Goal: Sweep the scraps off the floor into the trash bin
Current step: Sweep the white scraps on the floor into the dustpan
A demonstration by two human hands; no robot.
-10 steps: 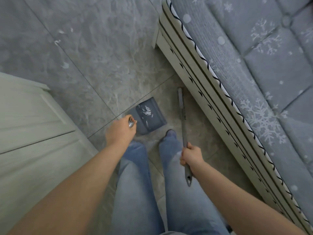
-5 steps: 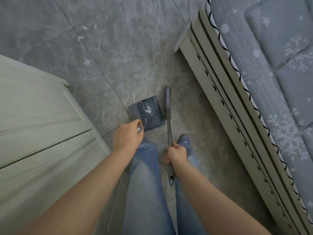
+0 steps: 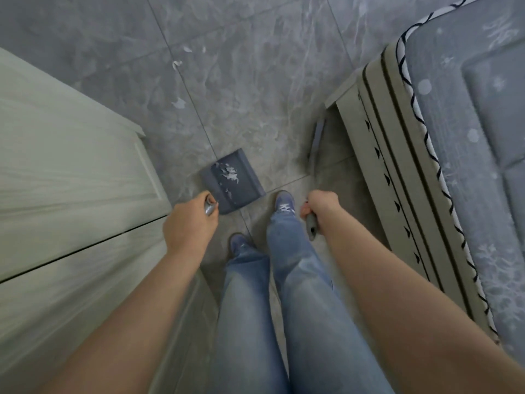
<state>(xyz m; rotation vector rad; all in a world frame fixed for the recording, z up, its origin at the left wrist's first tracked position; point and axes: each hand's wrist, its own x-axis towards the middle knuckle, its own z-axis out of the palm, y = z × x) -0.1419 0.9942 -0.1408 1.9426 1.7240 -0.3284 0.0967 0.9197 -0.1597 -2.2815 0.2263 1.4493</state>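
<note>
A dark blue dustpan [image 3: 241, 184] hangs low over the grey tiled floor, with white paper scraps [image 3: 230, 174] lying in it. My left hand [image 3: 191, 223] is closed around the top of its silver handle. My right hand [image 3: 321, 204] grips the grey broom handle [image 3: 311, 227]; the broom's blurred head [image 3: 316, 139] points forward by the bed corner. More white scraps [image 3: 179, 103] lie on the floor ahead, near a tile joint, and a few smaller ones [image 3: 187, 49] lie farther off. No trash bin is in view.
A pale green cabinet [image 3: 65, 177] stands close on the left. A bed frame [image 3: 380, 155] with a grey snowflake mattress [image 3: 468, 132] fills the right side. My legs in blue jeans and blue shoes [image 3: 284, 203] stand in the gap between them.
I have stepped forward, so the bed corner and floor scraps appear nearer. The broom has swung from beside the dustpan out to the right, toward the bed corner. Both grips are unchanged.
</note>
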